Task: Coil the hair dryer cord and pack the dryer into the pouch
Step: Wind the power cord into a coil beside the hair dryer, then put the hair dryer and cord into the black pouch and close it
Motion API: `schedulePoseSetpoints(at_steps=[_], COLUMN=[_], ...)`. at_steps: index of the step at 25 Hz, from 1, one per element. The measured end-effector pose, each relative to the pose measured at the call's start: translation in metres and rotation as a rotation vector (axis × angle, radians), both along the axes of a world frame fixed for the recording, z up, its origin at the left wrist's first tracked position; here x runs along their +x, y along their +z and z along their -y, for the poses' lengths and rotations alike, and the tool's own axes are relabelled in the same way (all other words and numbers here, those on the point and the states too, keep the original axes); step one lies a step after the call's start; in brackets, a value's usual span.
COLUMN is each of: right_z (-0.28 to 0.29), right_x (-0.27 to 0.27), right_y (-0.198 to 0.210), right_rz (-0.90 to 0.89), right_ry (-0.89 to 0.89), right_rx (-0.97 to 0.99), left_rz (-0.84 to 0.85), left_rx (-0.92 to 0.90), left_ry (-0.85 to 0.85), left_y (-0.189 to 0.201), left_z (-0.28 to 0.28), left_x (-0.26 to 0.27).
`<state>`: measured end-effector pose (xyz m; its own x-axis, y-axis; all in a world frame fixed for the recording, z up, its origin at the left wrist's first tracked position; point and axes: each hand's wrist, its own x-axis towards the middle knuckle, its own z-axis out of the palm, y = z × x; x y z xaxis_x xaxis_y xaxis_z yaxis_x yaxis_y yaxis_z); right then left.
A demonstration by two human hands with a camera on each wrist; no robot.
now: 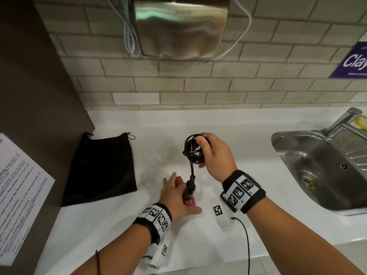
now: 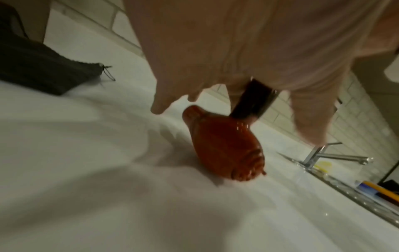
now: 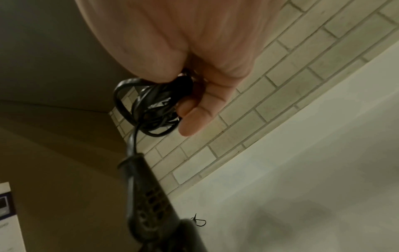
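The hair dryer lies on the white counter [image 1: 234, 124], its red body [image 2: 226, 146] down and its black handle [image 1: 190, 188] sticking up. My left hand [image 1: 179, 192] is over the dryer with its fingers [image 2: 159, 95] straight, and the handle [image 2: 252, 104] rises against the palm. My right hand [image 1: 204, 153] is raised above and grips the coiled black cord [image 1: 193, 150]. A short taut stretch of cord runs down to the handle [image 3: 146, 196]. In the right wrist view the thumb and fingers [image 3: 194, 117] curl round the coil [image 3: 149, 109]. The black drawstring pouch [image 1: 101, 169] lies flat to the left.
A steel sink [image 1: 278, 139] with a tap [image 1: 345, 118] and a rack is set into the counter on the right. A metal hand dryer [image 1: 178, 26] hangs on the tiled wall. A brown partition with a printed sheet [image 1: 19, 185] bounds the left side.
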<state>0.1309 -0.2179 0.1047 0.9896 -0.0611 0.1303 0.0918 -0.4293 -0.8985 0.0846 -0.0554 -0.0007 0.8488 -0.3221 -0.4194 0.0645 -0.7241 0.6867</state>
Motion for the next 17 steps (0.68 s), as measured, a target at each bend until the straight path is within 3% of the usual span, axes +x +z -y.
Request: schedulePoseSetpoints(at_steps=[4, 7, 11, 17], right_z=[0.019, 0.039, 0.057, 0.032], right_x=[0.002, 0.006, 0.01, 0.014], right_y=[-0.001, -0.001, -0.026, -0.094], right_rz=[0.066, 0.068, -0.075, -0.309], right_ry=[0.013, 0.055, 0.215, 0.414], right_rx=[-0.128, -0.236, -0.44, -0.539], left_rz=[-0.028, 0.049, 0.368, 0.572], left_rx=[-0.124, 0.072, 0.396, 0.524], left_ry=[0.027, -0.008, -0.081, -0.309], left_y=[-0.02, -0.024, -0.015, -0.01], left_z=[0.009, -0.003, -0.04, -0.051], left_x=[0.005, 0.007, 0.016, 0.04])
